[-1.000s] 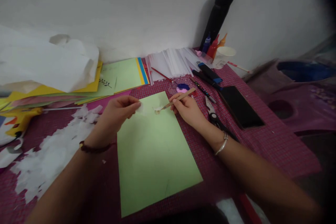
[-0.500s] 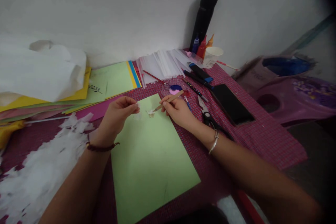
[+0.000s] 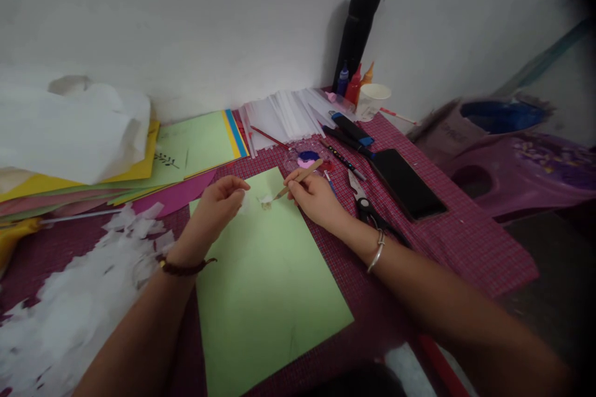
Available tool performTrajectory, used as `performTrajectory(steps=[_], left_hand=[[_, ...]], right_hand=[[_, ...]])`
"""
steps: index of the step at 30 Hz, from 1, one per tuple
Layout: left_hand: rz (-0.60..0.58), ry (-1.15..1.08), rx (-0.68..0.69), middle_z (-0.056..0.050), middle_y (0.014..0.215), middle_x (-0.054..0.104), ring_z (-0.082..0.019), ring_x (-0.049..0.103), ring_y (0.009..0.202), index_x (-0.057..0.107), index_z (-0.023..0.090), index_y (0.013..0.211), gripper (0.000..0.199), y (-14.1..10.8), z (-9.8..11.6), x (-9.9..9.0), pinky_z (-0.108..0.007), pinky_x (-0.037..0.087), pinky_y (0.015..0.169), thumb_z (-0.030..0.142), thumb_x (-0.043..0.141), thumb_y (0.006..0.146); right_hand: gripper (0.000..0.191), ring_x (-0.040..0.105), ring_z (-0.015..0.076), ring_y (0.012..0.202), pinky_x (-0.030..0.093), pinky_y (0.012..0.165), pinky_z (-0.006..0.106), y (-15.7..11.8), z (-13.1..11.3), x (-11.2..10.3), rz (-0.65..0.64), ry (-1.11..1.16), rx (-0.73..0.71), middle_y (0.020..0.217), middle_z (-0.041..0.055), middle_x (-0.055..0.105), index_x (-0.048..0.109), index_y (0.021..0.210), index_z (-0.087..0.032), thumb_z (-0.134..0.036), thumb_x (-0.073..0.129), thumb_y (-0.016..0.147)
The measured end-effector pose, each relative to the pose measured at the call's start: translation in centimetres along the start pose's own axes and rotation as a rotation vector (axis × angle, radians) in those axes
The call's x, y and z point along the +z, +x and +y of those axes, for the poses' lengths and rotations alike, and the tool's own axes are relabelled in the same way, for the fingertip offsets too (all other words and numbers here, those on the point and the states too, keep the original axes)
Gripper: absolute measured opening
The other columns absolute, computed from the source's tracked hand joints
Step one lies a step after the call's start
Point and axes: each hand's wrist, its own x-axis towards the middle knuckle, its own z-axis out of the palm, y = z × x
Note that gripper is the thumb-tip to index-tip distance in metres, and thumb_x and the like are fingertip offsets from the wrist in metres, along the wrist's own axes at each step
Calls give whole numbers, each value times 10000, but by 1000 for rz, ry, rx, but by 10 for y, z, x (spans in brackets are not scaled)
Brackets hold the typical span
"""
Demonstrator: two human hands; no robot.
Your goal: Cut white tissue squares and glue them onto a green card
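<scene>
My right hand (image 3: 313,197) grips a flat wooden stick (image 3: 300,177), its lower tip near a small white and brownish patch (image 3: 266,201) on a light green sheet of paper (image 3: 274,279). Over the sheet's upper left edge, my left hand (image 3: 218,203) is closed in a pinch on a small piece of thin white paper (image 3: 244,203). A heap of torn white paper (image 3: 88,298) lies to the left of my left forearm. Just beyond my right hand sits a palette (image 3: 307,156) with blue, pink and red paint.
Scissors (image 3: 365,203), a dark phone (image 3: 410,185), a dotted pen (image 3: 343,158) and a blue-black cutter (image 3: 352,128) lie at right. Paint bottles (image 3: 354,85) and a white cup (image 3: 372,99) stand behind. Coloured sheets (image 3: 205,133) and crumpled white paper (image 3: 74,130) are at back left.
My left hand has shifted slightly right, and the white piece in its fingers shows more clearly. The stick's tip stays near the patch. The whole view has shifted a little.
</scene>
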Motion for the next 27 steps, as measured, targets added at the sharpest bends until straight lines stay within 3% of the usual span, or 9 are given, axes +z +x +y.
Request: performTrajectory(steps=[12, 18, 27], left_hand=[[-68, 17, 76, 89, 555, 478, -86, 440, 464, 601, 194, 937, 269, 8, -14, -2, -224, 310, 470, 264, 697, 696], [-83, -71, 9, 46, 577, 575, -94, 502, 500, 619, 178, 814, 238, 13, -21, -5, -226, 370, 508, 272, 760, 647], [-91, -190, -61, 34, 555, 577, -91, 517, 518, 602, 170, 696, 238, 15, -24, -8, -224, 381, 529, 308, 784, 631]], right_hand=[[102, 590, 147, 626, 445, 586, 263, 0, -1, 3, -48, 30, -28, 697, -8, 617, 584, 895, -198, -198, 482, 887], [96, 582, 135, 605, 446, 582, 259, -1, 3, 6, -65, 56, -44, 689, -18, 611, 585, 899, -203, -206, 490, 890], [105, 613, 139, 663, 451, 589, 252, 0, 2, 7, -113, 90, -47, 740, 3, 650, 597, 898, -199, -205, 493, 889]])
